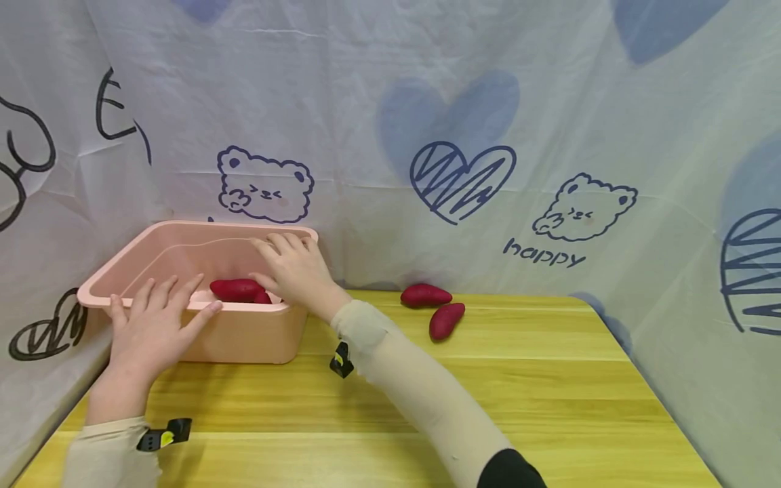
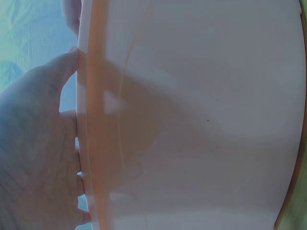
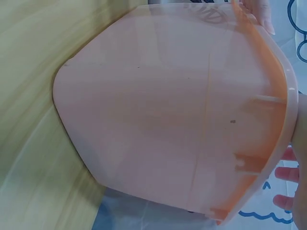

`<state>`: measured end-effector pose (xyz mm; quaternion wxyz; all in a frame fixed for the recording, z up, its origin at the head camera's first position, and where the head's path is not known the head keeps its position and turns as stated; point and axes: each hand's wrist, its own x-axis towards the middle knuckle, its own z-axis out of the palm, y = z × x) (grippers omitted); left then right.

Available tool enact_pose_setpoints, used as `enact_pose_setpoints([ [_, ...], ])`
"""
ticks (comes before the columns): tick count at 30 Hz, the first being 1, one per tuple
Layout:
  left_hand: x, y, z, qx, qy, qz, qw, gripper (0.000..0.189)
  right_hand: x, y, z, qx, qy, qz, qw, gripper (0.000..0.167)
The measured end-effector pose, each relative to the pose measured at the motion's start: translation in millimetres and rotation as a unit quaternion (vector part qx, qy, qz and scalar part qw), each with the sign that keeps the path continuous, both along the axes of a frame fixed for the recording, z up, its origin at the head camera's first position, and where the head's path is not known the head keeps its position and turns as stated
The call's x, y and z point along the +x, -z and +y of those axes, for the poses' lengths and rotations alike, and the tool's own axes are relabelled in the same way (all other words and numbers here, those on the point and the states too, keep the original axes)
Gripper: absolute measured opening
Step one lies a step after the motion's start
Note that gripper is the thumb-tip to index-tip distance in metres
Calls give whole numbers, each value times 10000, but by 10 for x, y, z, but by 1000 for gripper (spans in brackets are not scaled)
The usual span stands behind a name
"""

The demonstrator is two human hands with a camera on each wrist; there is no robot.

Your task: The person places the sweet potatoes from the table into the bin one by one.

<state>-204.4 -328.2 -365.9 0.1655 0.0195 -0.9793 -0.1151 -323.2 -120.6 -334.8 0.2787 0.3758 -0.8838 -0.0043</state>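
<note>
A pink plastic basin (image 1: 244, 339) stands at the left end of the table. Inside it lie a dark red sweet potato (image 1: 234, 290) and part of another, seen over the near rim. My left hand (image 1: 149, 325) is at the near rim with its fingers spread and reaching over the edge; it holds nothing visible. Over the basin's right end is my right hand (image 1: 299, 271), fingers extended across the rim, with no object seen in it. Both wrist views mostly show the basin's outer wall (image 2: 216, 120), with the hands along the rim (image 3: 291, 96).
Two more dark red sweet potatoes, one farther back (image 1: 425, 295) and one nearer (image 1: 447, 321), lie on the wood-grain table (image 1: 518, 393) right of the basin. A printed cloth (image 1: 366, 102) hangs behind the table and along its sides.
</note>
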Motion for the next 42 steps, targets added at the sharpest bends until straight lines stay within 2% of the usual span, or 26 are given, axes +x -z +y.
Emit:
enact_pose_setpoints([
  [7, 4, -17, -1, 29, -3, -32, 10000, 74, -9, 38, 145, -244, 144, -71, 9996, 60],
  [16, 23, -12, 1, 78, -15, -96, 9999, 74, -78, 173, 458, -669, 285, 118, 9973, 59],
  [27, 26, 3, -5, 81, -15, -55, 10000, 74, -109, 213, 822, -795, 510, -402, 9947, 63],
  [31, 20, 0, -5, 66, -31, -52, 10000, 74, -143, 268, 970, -843, 542, -622, 9930, 64],
  [35, 17, -8, -1, 54, -41, -59, 10000, 74, -165, 343, 1120, -859, 533, -639, 9928, 65],
  [42, 16, -12, 21, 56, -32, -82, 9999, 74, -146, 462, 1378, -738, 717, -832, 9912, 69],
])
